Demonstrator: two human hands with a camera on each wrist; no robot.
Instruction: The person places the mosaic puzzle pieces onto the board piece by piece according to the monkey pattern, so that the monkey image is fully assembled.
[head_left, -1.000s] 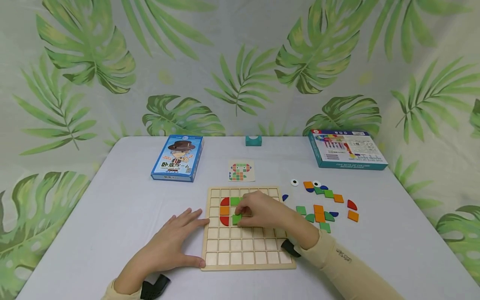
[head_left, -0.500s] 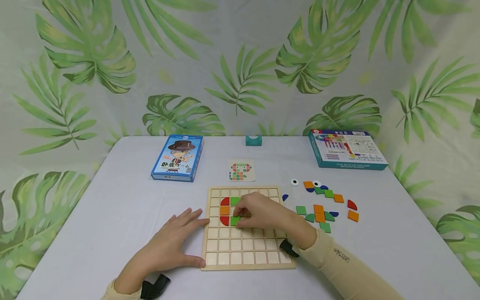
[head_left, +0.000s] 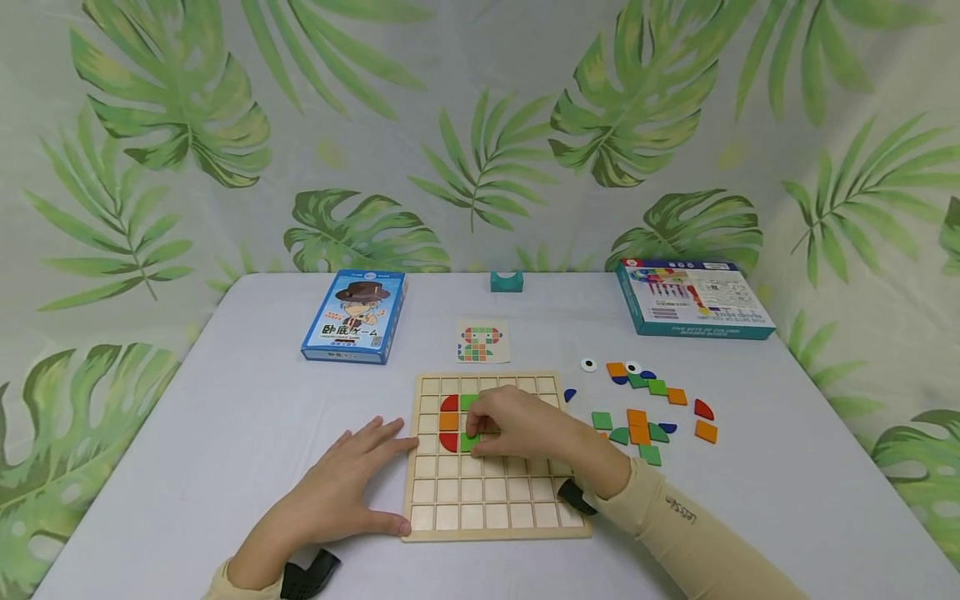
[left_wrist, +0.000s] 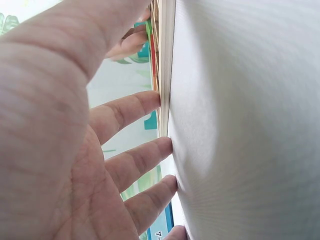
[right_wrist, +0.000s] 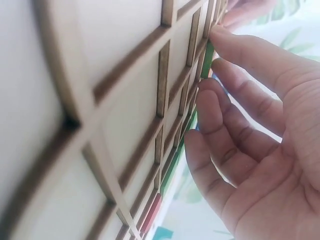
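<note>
A wooden grid board (head_left: 497, 533) lies on the white table. My right hand (head_left: 521, 423) is over its upper middle, pinching a green square tile (head_left: 468, 443) between thumb and fingertip at its cell; the right wrist view shows the green tile (right_wrist: 207, 61) between those tips. To its left sit a lower red quarter-round tile (head_left: 449, 442), an orange square (head_left: 448, 422) and an upper red quarter-round (head_left: 450, 403). Another green square (head_left: 468, 402) is partly behind my right hand, which hides the cells beneath it. My left hand (head_left: 337, 483) lies spread, thumb and index finger touching the board's left edge.
Several loose orange, green, blue and red tiles (head_left: 637, 427) lie right of the board, with two eye discs (head_left: 588, 365) nearby. A pattern card (head_left: 483, 342) is behind the board. A blue box (head_left: 355, 317), a teal block (head_left: 507, 282) and a white-topped box (head_left: 693, 300) stand farther back.
The green tile has shifted slightly left, from a skewed position to line up with its cell beside the lower red tile. My right hand moved with it; the left hand stayed put.
</note>
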